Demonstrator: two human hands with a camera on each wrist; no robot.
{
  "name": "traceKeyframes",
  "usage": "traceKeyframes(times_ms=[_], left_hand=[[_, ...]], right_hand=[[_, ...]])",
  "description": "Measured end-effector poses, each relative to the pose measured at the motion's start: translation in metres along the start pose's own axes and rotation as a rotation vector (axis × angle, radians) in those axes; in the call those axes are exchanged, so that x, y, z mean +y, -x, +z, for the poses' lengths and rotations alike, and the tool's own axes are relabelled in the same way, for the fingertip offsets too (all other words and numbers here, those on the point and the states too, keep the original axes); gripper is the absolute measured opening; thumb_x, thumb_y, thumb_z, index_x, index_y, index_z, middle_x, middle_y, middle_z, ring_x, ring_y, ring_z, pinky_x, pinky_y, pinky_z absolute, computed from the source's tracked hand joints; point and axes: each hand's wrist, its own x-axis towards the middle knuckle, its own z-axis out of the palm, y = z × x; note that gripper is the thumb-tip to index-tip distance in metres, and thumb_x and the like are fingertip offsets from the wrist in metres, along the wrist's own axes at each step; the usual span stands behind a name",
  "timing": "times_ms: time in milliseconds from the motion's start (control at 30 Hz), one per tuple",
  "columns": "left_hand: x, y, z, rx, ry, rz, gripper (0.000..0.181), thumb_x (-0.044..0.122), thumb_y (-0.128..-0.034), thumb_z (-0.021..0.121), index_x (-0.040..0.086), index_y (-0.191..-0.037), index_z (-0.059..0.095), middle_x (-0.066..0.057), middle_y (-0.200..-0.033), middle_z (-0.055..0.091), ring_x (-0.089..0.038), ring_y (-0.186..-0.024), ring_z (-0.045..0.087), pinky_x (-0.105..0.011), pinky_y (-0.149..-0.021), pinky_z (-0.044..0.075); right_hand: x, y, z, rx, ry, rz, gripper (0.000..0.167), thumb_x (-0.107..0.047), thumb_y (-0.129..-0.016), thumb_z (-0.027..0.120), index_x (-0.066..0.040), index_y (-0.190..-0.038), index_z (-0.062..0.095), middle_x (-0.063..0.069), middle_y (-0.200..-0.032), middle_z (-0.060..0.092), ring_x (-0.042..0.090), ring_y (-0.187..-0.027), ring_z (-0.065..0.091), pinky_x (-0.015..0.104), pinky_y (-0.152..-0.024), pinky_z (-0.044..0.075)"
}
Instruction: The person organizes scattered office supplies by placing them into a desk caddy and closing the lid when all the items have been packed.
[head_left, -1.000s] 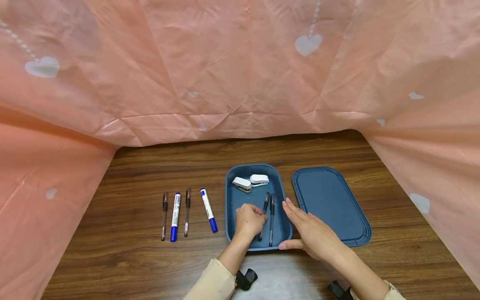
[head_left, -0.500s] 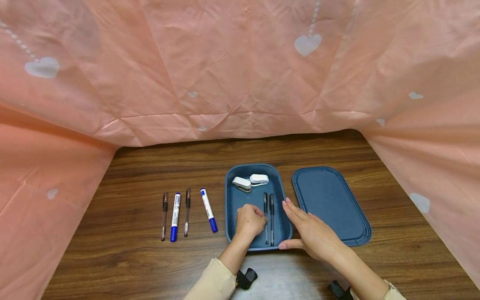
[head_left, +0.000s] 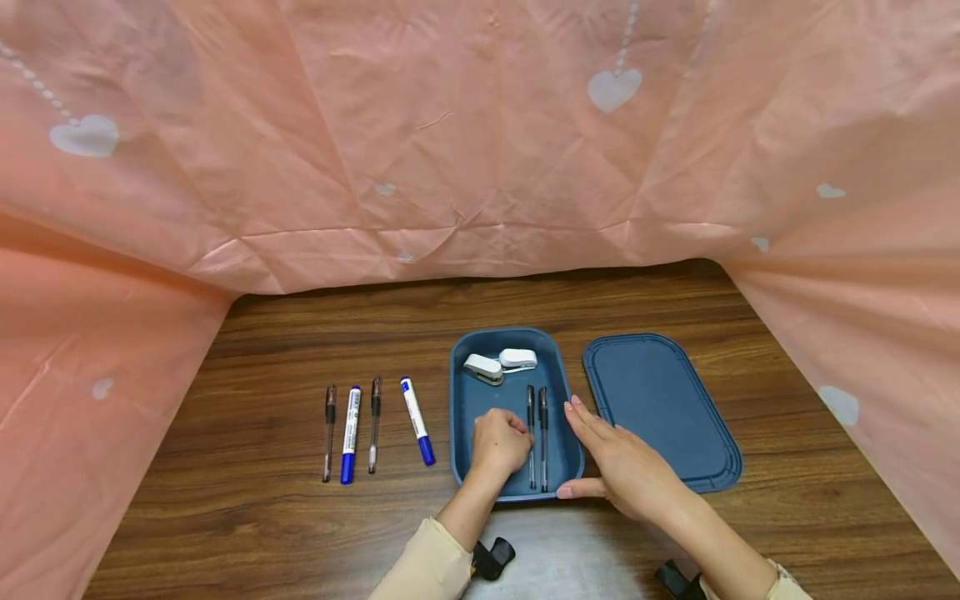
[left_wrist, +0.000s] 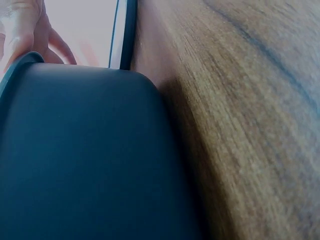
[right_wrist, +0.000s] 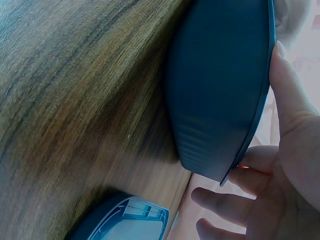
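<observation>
My left hand (head_left: pixel 498 442) reaches into the blue-grey box (head_left: pixel 467 342), fingers curled at the side of a gel pen (head_left: pixel 532 454) with a black grip. It appears to pinch that pen, though its fingertips are partly hidden. A second gel pen (head_left: pixel 543 442) lies parallel, just to the right. Outside the box, my right hand (head_left: pixel 637 475) rests against the right rim with fingers extended and thumb on the front corner. In the right wrist view, its thumb (right_wrist: pixel 290 90) touches the rim. The left wrist view shows mostly the box's outer wall (left_wrist: pixel 95 150).
Two white staplers (head_left: pixel 484 367) lie in the back of the box. Its flat lid (head_left: pixel 667 408) is on the table to the right. To the left, blue-and-white markers (head_left: pixel 350 433) (head_left: pixel 417 421) and gel pens (head_left: pixel 329 433) (head_left: pixel 374 425) lie in a row. Pink sheeting (head_left: pixel 480 167) surrounds the wooden table.
The left gel pen in the box has swung from slanted to straight, now parallel with the other pen. Both hands have stayed in nearly the same place.
</observation>
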Motion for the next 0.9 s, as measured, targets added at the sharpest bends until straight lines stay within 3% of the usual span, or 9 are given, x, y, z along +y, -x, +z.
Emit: traceKeyframes(times_ms=[333,500,667,900], left_hand=[[0.005,-0.002,-0.011,0.014,0.052,0.046,0.016,0.007,-0.0707,0.082,0.005,-0.084,0.073,0.000,-0.065,0.069,-0.011,-0.065,0.060,-0.025,-0.059,0.046],[0.011,-0.001,-0.020,-0.009,0.128,0.066,0.019,0.005,-0.0734,0.080,0.002,-0.092,0.074,-0.002,-0.065,0.069,-0.007,-0.057,0.059,-0.021,-0.053,0.046],[0.019,0.000,-0.035,-0.035,0.229,0.075,0.023,0.003,-0.0768,0.077,-0.001,-0.099,0.072,-0.004,-0.066,0.071,-0.007,-0.045,0.061,-0.021,-0.048,0.048],[0.031,0.001,-0.063,-0.023,0.284,0.074,0.024,0.010,-0.0797,0.076,0.006,-0.103,0.072,-0.005,-0.072,0.072,-0.009,-0.049,0.064,-0.021,-0.045,0.046]], right_hand=[[-0.001,-0.001,0.001,-0.011,-0.008,0.005,0.093,-0.052,-0.078,0.071,-0.002,-0.148,0.035,0.018,-0.155,0.033,0.038,-0.133,0.046,0.061,-0.100,0.042],[-0.001,-0.001,0.000,-0.011,-0.003,0.004,0.093,-0.052,-0.078,0.071,-0.002,-0.148,0.035,0.017,-0.155,0.033,0.038,-0.133,0.047,0.060,-0.100,0.042],[-0.001,-0.001,0.000,-0.019,-0.005,0.001,0.094,-0.053,-0.078,0.070,-0.002,-0.149,0.034,0.018,-0.155,0.033,0.038,-0.133,0.047,0.060,-0.100,0.042],[-0.001,-0.001,0.001,-0.018,-0.005,0.005,0.094,-0.053,-0.078,0.071,-0.002,-0.148,0.035,0.018,-0.155,0.033,0.038,-0.133,0.047,0.061,-0.100,0.042]])
